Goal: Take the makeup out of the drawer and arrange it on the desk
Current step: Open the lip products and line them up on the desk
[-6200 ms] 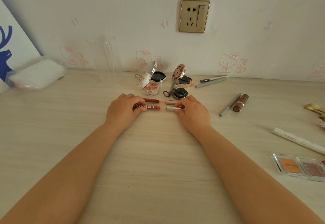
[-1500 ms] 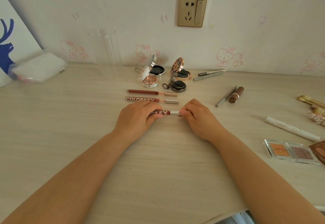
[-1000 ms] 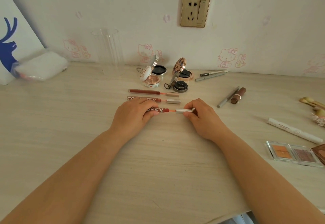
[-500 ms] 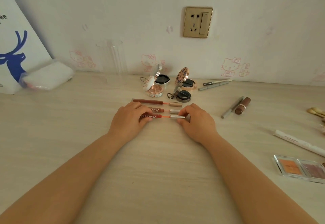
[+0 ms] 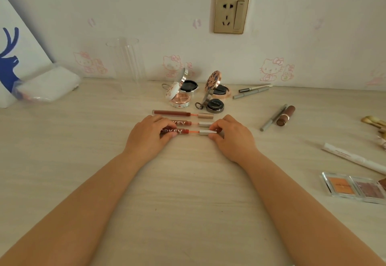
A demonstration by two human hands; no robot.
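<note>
Arranging step: left hand [image 5: 147, 138] pinches the lip gloss tube [image 5: 179, 132], right hand [image 5: 231, 138] apparently pinches its cap [image 5: 207, 132], on the counter [image 5: 188, 192]; next, release both aligned with the row.

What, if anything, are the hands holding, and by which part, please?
The nearest lip gloss: left hand grips its tube, right hand pinches its silver cap.

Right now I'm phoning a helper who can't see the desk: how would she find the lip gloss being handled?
Below the gold wall socket stand four open compacts, with three lip gloss tubes in a row before them. The handled lip gloss is nearest the person, its cap pulled out, left hand on the tube, right hand pinching the silver cap.
</note>
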